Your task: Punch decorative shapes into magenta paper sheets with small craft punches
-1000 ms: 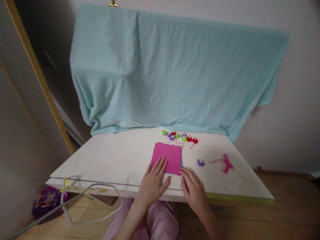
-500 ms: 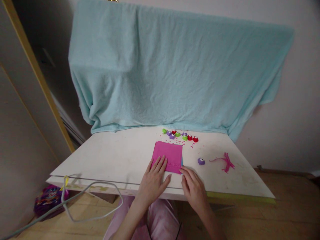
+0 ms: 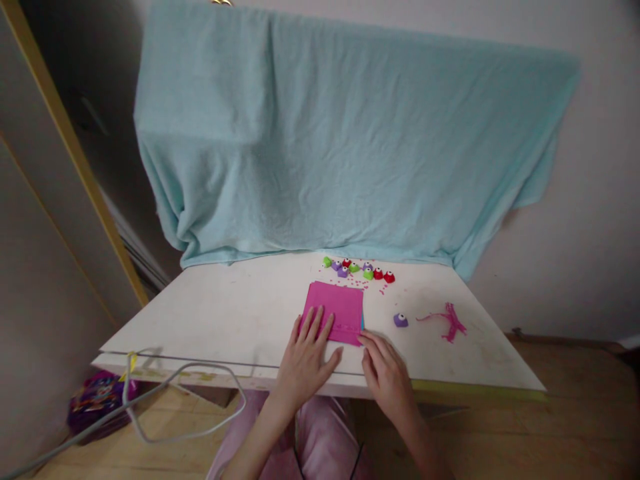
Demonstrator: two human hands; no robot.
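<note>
A stack of square paper, with a pink sheet (image 3: 340,300) on top and a blue edge showing at its right, lies on the white table (image 3: 210,307). Small marks run in a row along the pink sheet's near edge. My left hand (image 3: 306,353) rests flat on the sheet's near left part, fingers spread. At the near right corner, my right hand (image 3: 385,367) has its fingers bent and close together on the paper's edge; the fingertips are partly hidden. A small purple piece with an eye-like top (image 3: 401,321) lies to the right of the paper.
Several small green, purple and red eye-topped pieces (image 3: 368,273) stand behind the paper among pink bits (image 3: 356,283). Shredded pink strips (image 3: 451,324) lie at the right. A light blue cloth (image 3: 350,147) hangs behind the table. A grey cable (image 3: 190,437) loops past the front left edge.
The view has shifted slightly, so the table things sit a little further left. Both hands keep nearly the same place on the pink sheet.
</note>
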